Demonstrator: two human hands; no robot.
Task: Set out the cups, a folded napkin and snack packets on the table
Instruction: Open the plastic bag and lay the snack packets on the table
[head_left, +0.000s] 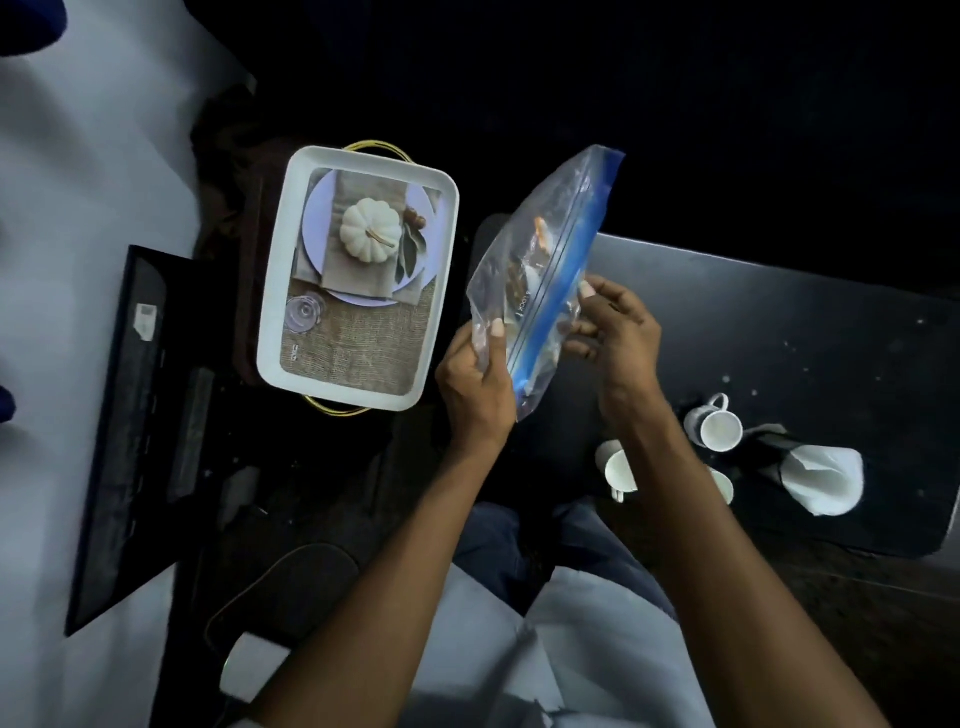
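Observation:
A clear zip bag (540, 270) with a blue seal strip is held up above the dark table (779, 332); snack packets show dimly inside it. My left hand (475, 374) pinches the bag's lower left side. My right hand (615, 332) grips it at the seal strip. On the table to the right stand white cups: one (714, 423) with its handle at the back, another (618, 467) partly behind my right forearm, a third (722, 483) mostly hidden. A white folded napkin (826, 480) lies beside them.
A white tray (280, 291) with gold handles and a printed pumpkin picture sits to the left on a dark stand. A black flat panel (130, 426) lies further left on the pale floor. My legs are below the table's near edge.

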